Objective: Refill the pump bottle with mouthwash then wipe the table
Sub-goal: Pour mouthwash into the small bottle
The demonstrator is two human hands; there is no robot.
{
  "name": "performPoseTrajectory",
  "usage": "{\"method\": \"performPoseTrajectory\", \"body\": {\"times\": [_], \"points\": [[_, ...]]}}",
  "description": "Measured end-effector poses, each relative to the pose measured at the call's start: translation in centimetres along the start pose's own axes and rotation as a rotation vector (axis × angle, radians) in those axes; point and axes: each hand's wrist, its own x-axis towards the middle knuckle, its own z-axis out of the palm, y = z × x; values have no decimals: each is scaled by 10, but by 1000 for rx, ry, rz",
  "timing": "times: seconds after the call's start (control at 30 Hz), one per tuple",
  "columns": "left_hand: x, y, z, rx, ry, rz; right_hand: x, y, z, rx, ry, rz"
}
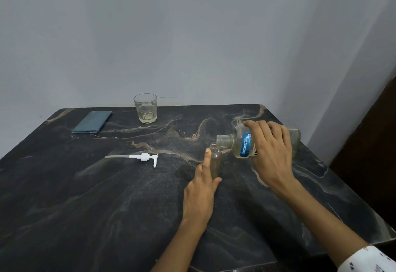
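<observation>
A small clear pump bottle (215, 160) stands upright on the dark marble table (107, 196), its top off. My left hand (201, 190) grips it from the left side. My right hand (272, 154) holds the large mouthwash bottle (241, 143) tipped on its side, with its blue label facing me and its open neck right above the small bottle's mouth. Pale yellowish liquid sits in the mouthwash bottle. The white pump head (145, 157) with its long tube lies flat on the table to the left. A folded blue cloth (92, 121) lies at the back left.
A clear glass tumbler (145, 109) with a little pale liquid stands at the table's back edge against the grey wall. A wet-looking dark patch (184, 172) lies just left of the pump bottle. The table's right edge runs near a dark door.
</observation>
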Motion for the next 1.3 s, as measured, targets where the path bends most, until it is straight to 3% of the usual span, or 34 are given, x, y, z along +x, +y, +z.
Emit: {"method": "performPoseTrajectory", "body": {"times": [1.3], "points": [[0,0,0,-19,29,-9,2,-2,-6,-2,-12,-2]]}}
